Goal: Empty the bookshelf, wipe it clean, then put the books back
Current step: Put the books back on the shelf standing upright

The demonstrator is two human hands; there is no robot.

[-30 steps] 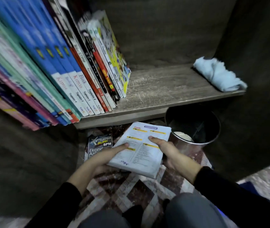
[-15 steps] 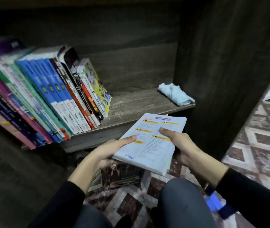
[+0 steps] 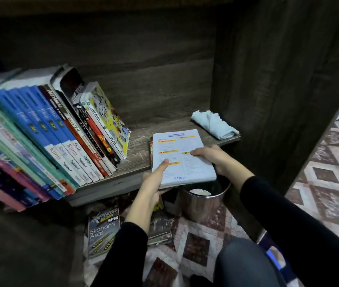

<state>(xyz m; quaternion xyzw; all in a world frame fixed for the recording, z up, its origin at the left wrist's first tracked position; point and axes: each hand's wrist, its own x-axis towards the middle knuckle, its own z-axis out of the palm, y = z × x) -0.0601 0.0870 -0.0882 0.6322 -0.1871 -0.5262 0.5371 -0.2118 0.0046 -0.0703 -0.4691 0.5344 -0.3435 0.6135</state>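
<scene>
Bookshelf (image 3: 141, 150) board, dark wood. Row of books (image 3: 50, 131) leans on it, at 9 o'clock from the white book (image 3: 181, 156). White book is flat, printed side up, far end over the shelf's front edge; contact unclear. Left hand (image 3: 154, 181) grips its 7 o'clock corner, thumb on top. Right hand (image 3: 216, 160) grips its 3 o'clock edge, thumb on top. Blue cloth (image 3: 214, 124) on the shelf at the book's 1 o'clock.

Head view, close, down onto shelf (image 3: 138, 162)
</scene>
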